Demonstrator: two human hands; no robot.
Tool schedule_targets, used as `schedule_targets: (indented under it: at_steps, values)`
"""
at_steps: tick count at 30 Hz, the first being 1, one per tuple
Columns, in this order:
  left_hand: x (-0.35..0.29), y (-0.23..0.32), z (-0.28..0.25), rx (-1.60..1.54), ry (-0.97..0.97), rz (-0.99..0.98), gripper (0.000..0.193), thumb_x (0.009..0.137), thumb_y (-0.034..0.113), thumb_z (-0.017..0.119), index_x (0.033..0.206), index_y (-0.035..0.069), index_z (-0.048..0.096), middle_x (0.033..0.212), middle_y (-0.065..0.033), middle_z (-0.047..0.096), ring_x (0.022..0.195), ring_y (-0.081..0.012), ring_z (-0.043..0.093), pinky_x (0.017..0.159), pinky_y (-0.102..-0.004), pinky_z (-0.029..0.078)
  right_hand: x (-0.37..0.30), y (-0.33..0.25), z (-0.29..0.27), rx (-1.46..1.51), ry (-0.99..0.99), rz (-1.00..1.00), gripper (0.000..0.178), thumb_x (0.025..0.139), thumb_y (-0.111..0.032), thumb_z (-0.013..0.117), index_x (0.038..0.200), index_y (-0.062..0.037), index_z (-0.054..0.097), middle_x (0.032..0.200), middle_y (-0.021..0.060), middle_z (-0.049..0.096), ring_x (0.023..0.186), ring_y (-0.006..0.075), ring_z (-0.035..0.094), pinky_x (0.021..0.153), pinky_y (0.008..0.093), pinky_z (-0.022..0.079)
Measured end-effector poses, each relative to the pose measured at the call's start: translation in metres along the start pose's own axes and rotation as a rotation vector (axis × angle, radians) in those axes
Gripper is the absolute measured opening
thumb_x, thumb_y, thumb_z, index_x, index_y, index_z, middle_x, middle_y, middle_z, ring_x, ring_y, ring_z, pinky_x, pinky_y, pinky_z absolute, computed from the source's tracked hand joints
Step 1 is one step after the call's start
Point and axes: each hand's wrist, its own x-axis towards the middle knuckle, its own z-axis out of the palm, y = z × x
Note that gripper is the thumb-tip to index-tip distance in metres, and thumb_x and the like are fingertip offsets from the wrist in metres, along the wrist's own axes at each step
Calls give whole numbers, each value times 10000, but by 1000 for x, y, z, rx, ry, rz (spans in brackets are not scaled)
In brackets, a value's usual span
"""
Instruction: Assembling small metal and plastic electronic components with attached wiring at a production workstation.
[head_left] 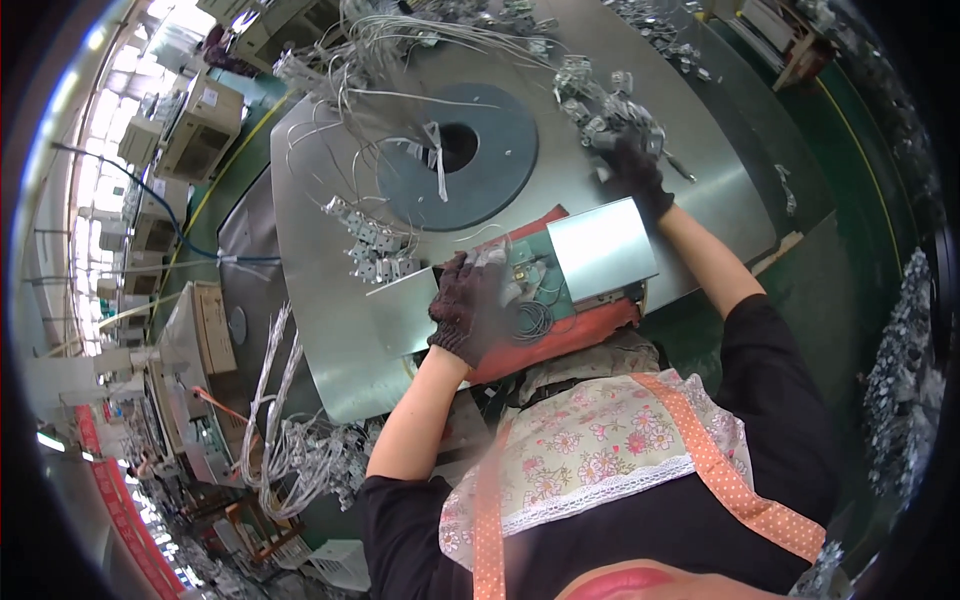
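My left hand [468,305], in a dark knitted glove, rests on an opened unit with a green interior [545,262]. Its fingers are curled at a pale, blurred piece I cannot make out. Coiled thin wire [533,321] lies in the unit, and a shiny flat metal cover [603,250] sits over its right part. Red cloth or padding [545,355] shows along its near edge. Farther right, my right hand [635,178], also gloved, reaches to a heap of small metal parts [610,112]. Motion smears its fingers. A thin dark rod [682,168] lies beside it.
A grey round disc [510,150] with a central hole lies on the metal table [335,345]. Tangled pale cables [400,40] cover the far left. Small metal blocks [375,245] sit left of the unit. More bundled wires [300,455] hang off the left edge.
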Motion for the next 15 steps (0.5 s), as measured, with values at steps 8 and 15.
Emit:
schedule_targets:
  at_steps: [8,15]
  values:
    - [0,-9,-1,13,-65,-17,583,897,411,703,1299,-1,605,1245,-210,683,1194,-379,642,1126,-503,419,50,-32,4,106,-557,171,494,940,-222,631,1400,-84,517,1007,107,705,995,296,653,889,432,528]
    - [3,-4,-4,24,-25,15,587,891,405,714,1300,-1,604,1229,-210,689,1183,-380,648,1114,-506,435,88,-2,28,-69,-666,213,356,944,-310,648,1179,-51,580,981,214,680,922,414,649,834,508,502]
